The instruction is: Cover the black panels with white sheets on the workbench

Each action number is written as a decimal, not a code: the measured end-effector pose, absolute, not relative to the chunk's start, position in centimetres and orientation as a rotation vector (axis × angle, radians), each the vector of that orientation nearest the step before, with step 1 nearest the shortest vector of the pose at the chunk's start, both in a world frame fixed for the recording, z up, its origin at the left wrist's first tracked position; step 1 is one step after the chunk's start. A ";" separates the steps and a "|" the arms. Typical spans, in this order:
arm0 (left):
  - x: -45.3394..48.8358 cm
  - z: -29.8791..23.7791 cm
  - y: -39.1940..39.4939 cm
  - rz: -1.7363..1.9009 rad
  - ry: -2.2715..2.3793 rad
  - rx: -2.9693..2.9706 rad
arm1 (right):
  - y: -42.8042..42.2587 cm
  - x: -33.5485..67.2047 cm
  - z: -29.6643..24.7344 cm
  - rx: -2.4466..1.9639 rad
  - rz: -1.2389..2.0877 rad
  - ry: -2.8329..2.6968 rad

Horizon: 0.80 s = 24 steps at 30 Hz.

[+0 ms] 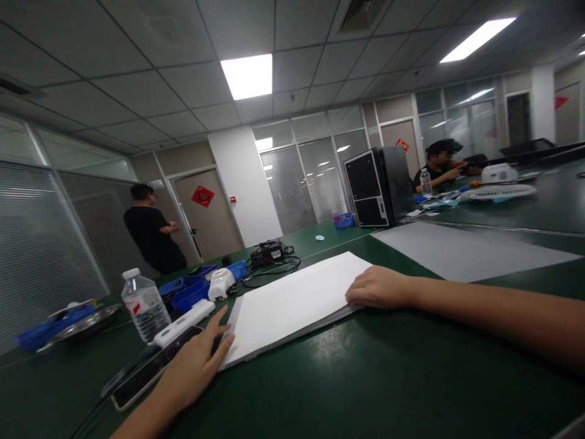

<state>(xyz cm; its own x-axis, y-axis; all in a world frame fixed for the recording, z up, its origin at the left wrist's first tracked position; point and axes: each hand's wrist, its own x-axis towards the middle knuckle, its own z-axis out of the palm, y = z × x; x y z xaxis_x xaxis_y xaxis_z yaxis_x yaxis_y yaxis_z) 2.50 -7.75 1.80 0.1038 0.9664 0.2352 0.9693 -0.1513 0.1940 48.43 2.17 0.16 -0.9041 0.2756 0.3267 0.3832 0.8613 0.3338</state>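
Observation:
A stack of large white paper sheets [292,305] lies flat on the green tabletop [356,372] in front of me, its near edge showing some thickness. My left hand [196,363] is open at the stack's left edge, fingers spread and fingertips touching the border. On the opposite side, my right hand [377,288] is closed over the right edge, fingers together and bent; its thumb is hidden. Under my left wrist and beside it lies a dark-screened phone [155,369], with a white power strip [185,323] just beyond.
A water bottle [145,308], blue trays [192,294], a white device [221,283] and a black adapter with cables [270,253] stand beyond the stack. A computer tower [368,189] is farther back, near a grey sheet [475,250]. One person [153,228] stands left; another [441,167] sits right.

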 end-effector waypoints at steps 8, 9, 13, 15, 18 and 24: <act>2.4 1.8 -8.0 -0.305 -1.954 -2.422 | 1.0 47.6 0.9 -0.443 -0.322 -2.775; 2.4 1.8 -8.1 -0.296 -1.953 -2.419 | 0.8 47.5 0.9 -0.439 -0.293 -2.768; 2.5 1.9 -8.1 -0.263 -1.944 -2.407 | 0.5 47.2 0.9 -0.431 -0.181 -2.756; 2.6 1.8 -8.0 -0.251 -1.927 -2.418 | 0.5 47.3 0.9 -0.424 -0.117 -2.751; 2.4 1.6 -7.8 -0.261 -1.920 -2.428 | 1.3 47.8 0.9 -0.503 -0.067 -2.718; 1.5 1.2 -7.3 -0.279 -1.948 -2.408 | 5.9 52.2 0.8 -1.310 -0.440 -2.398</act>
<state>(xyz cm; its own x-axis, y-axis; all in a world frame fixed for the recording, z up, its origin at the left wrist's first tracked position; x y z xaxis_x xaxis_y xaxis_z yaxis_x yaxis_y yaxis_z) 1.46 -7.35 1.16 0.1994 0.9670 0.1586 0.9726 -0.2150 0.0881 52.16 5.88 0.77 -0.4983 0.7336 0.4620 0.8499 0.5186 0.0931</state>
